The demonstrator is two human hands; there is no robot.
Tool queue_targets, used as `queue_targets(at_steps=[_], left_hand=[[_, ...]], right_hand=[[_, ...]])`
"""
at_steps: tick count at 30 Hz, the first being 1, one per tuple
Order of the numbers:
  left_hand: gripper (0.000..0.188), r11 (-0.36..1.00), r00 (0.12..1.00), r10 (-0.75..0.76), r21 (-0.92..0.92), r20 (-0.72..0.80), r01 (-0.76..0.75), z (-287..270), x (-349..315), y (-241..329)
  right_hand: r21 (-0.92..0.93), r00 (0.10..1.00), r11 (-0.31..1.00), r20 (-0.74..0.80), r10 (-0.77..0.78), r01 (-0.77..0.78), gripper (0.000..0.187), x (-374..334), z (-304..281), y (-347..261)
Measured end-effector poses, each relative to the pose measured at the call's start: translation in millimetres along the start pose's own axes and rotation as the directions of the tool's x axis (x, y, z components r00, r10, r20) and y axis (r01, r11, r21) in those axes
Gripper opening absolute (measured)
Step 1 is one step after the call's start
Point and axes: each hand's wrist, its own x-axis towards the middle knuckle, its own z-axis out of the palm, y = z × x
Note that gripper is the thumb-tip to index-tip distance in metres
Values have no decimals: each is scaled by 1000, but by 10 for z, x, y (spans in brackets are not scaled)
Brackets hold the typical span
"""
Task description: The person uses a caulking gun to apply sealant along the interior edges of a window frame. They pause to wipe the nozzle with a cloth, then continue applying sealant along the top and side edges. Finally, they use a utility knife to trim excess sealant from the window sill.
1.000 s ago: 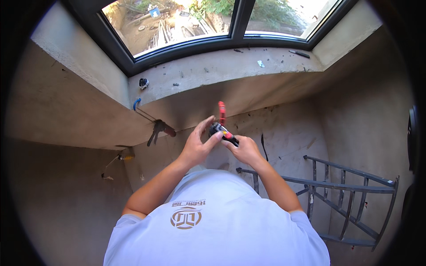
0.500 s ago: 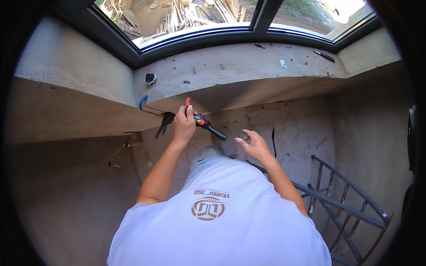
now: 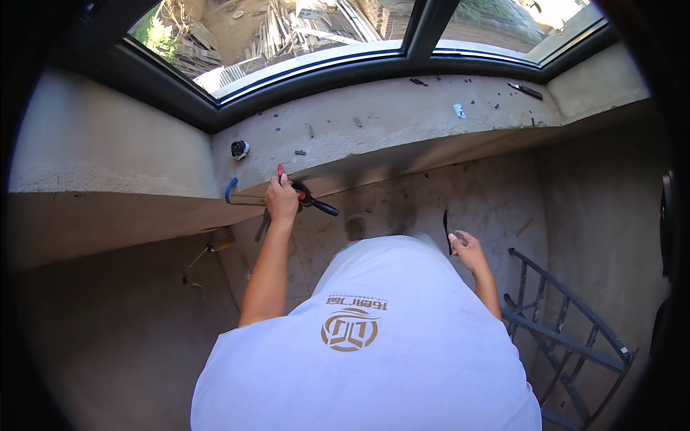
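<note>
My left hand (image 3: 282, 198) is closed round a black-and-red hand tool (image 3: 317, 204). A red tip sticks up past my fingers, and a black handle-like end points right. A thin rod with a blue hooked end (image 3: 230, 190) runs to the tool's left side, and dark prongs hang below; my fingers hide how these parts join. Out to the right, my right hand (image 3: 468, 250) has half-curled fingers a little apart, with nothing visibly held. In view it overlaps the lower end of a thin black strip (image 3: 445, 228); contact cannot be made out.
A black-framed window (image 3: 316, 79) rises behind the concrete sill (image 3: 402, 115). On the sill lie a black roll-like piece (image 3: 239, 149), small scraps, a white-and-blue packet (image 3: 459, 110) and a black-handled knife (image 3: 525, 90). A grey metal ladder (image 3: 568, 302) stands at right.
My left hand has shifted slightly left with the tool. My right hand has moved right and down, away from the tool, its fingers more curled. My body has leaned right.
</note>
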Motion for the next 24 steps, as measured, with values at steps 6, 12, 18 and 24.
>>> queue_targets(at_steps=[6,12,18,24], left_hand=[[38,985,997,-7,168,-79,20,131,-7,-32],[43,949,987,-108,282,-123,139,279,20,-7],[59,865,914,-336,310,-228,395,513,27,255],[65,818,879,-113,459,-464,347,731,107,948]], right_hand=[[-296,996,953,72,-53,72,74,379,-551,-354],[-269,970,945,-99,-222,188,61,1447,-1558,-787],[-409,771,830,-358,-527,378,38,2934,-2907,-1080],[-743,514,550,-325,-794,380,41,4257,-3865,-1390]])
